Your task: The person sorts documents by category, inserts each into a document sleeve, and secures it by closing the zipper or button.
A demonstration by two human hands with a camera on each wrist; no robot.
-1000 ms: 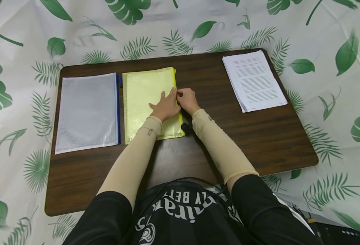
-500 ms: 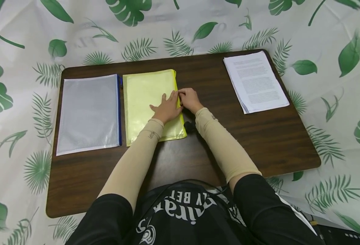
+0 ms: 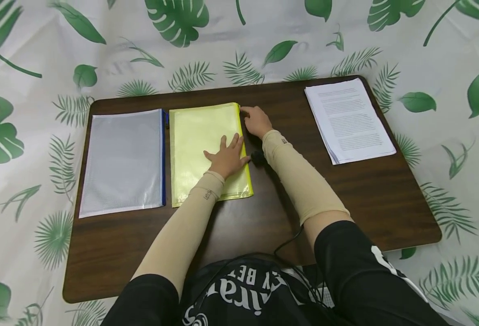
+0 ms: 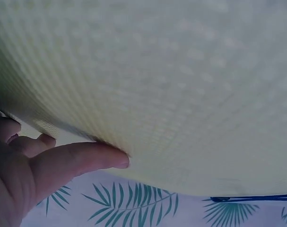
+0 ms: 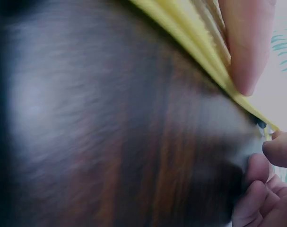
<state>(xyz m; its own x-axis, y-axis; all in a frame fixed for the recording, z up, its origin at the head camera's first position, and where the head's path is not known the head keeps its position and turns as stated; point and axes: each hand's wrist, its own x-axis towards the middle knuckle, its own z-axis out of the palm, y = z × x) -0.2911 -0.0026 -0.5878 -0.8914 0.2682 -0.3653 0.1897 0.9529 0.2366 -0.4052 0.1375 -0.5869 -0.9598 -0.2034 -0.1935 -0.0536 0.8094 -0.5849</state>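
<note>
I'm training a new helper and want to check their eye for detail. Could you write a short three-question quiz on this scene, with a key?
1. Which hand lies spread on the yellow folder?
2. True or false: in the head view, the printed papers lie to the right of the yellow folder.
3. The edge strip on the gray folder is: A) red, B) blue, C) green.

Key: 1. The left hand. 2. True. 3. B.

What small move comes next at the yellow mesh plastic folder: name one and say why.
Probably nudge what looks like the small dark zip slider to the end: the right hand has its fingers close by at the far corner, and the left hand lies spread on the folder, which should steady it.
</note>
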